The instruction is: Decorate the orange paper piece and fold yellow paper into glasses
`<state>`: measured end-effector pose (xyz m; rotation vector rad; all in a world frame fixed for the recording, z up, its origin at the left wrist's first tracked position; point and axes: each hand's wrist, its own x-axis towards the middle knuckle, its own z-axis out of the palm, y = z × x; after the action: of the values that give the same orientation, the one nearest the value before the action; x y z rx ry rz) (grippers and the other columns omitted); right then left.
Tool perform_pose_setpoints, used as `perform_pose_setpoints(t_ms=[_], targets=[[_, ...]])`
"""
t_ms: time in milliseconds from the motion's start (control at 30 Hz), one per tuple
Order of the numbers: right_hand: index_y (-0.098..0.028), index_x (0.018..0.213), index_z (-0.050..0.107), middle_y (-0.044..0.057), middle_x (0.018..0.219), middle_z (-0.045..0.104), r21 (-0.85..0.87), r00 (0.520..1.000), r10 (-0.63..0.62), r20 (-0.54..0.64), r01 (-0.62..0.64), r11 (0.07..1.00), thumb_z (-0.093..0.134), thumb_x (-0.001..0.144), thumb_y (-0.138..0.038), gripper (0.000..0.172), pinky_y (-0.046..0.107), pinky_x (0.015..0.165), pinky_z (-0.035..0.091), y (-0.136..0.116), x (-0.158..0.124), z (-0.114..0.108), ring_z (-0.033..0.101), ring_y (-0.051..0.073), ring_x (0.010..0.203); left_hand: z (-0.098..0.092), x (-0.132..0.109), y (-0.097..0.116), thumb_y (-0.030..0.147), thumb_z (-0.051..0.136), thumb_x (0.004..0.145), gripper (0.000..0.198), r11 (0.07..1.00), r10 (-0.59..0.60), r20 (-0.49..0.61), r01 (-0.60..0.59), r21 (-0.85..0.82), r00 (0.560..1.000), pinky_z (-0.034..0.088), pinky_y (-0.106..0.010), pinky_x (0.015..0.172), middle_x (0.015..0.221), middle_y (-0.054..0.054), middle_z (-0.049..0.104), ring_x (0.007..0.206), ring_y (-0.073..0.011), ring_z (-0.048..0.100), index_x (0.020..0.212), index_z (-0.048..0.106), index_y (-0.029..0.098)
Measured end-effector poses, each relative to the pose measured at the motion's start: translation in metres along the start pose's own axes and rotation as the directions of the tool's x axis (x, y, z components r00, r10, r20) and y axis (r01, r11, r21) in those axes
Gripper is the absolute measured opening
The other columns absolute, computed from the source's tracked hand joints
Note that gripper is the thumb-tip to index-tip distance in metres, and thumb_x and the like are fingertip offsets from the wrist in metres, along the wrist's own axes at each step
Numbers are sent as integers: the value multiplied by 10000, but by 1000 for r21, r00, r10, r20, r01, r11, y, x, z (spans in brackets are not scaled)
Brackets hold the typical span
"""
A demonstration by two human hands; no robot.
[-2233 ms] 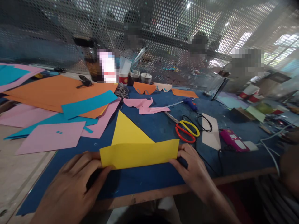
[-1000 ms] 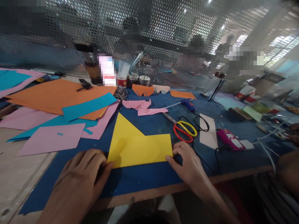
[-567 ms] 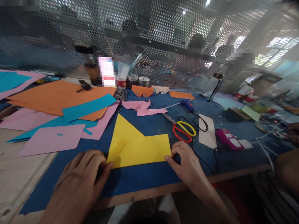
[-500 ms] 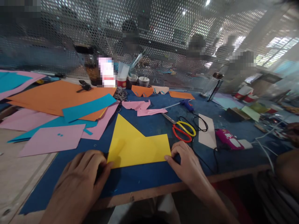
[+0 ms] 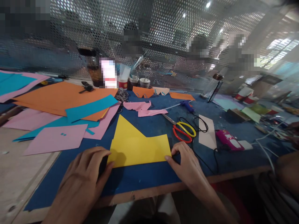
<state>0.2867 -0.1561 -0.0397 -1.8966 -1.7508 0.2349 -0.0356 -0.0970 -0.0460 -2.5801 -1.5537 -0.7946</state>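
A folded sheet of yellow paper (image 5: 137, 149) lies in front of me, with a tall point at its upper left and a straight lower edge. My left hand (image 5: 86, 174) pinches its left edge between thumb and fingers. At the lower right corner, my right hand (image 5: 184, 160) grips the paper with thumb and fingertips. Scissors (image 5: 183, 132) with one red and one yellow handle rest just beyond my right hand. A pink paper sheet (image 5: 58, 140) with small blue dots lies beyond my left hand.
Orange sheets (image 5: 51, 96) and a blue strip (image 5: 91, 107) cover the left side. Behind are a cut pink piece (image 5: 144, 109), a blue glue gun (image 5: 188, 106) and paper cups (image 5: 123, 83). A magenta device (image 5: 230, 140) with cords sits right. Perforated metal (image 5: 158, 40) stands behind.
My left hand's fingers have shifted slightly up along the yellow paper's left edge, where a small step between layers now shows. The view has moved a little; my right hand keeps its grip.
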Motion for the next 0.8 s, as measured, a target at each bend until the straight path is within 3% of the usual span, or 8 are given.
perform_pose_setpoints(t_ms=[133,200,300,467,667,800], targets=[[-242,913,517,33,987,626,-5,999,34,7,-34,999,681,898,-208,168,402,821,457,-1,0,0,608,248,925,3,3,-1,302,467,1045,235,981,182,-60,-186,-64,981,557,-491,941,1200,-104,665,1079,-300,641,1185,648,252],[-241,922,514,33,986,620,-1,999,37,6,-37,999,682,896,-213,173,404,823,457,-1,0,0,605,247,923,6,2,-4,165,452,1022,273,957,261,-35,-263,-120,965,555,-451,970,1193,-83,685,1095,-269,647,1159,672,251],[-239,932,509,31,982,611,6,1000,26,2,-26,1000,679,899,-214,174,410,835,454,0,0,2,601,246,927,12,-3,-10,92,421,995,366,938,316,20,-309,-159,949,544,-451,1022,1232,-71,708,1156,-260,654,1196,685,248],[-239,926,508,32,984,613,-2,1000,10,-6,-10,1000,674,897,-199,174,412,838,448,1,-1,3,600,245,929,13,-5,-13,137,429,1004,357,936,326,35,-317,-150,945,592,-443,970,1224,-62,740,1115,-253,695,1219,689,254],[-240,899,524,38,975,622,-2,1000,-17,-5,17,1000,662,902,-192,146,413,841,456,1,0,2,606,249,931,2,5,-1,225,452,1025,290,936,348,11,-347,-67,937,614,-459,917,1161,-78,781,1046,-263,733,1165,705,239],[-243,897,532,37,974,628,5,999,-36,-14,36,999,650,907,-176,136,406,846,461,0,0,2,617,246,935,-5,2,5,393,513,1035,371,919,393,71,-395,18,917,578,-507,972,1225,-73,765,1085,-289,726,1365,649,290]])
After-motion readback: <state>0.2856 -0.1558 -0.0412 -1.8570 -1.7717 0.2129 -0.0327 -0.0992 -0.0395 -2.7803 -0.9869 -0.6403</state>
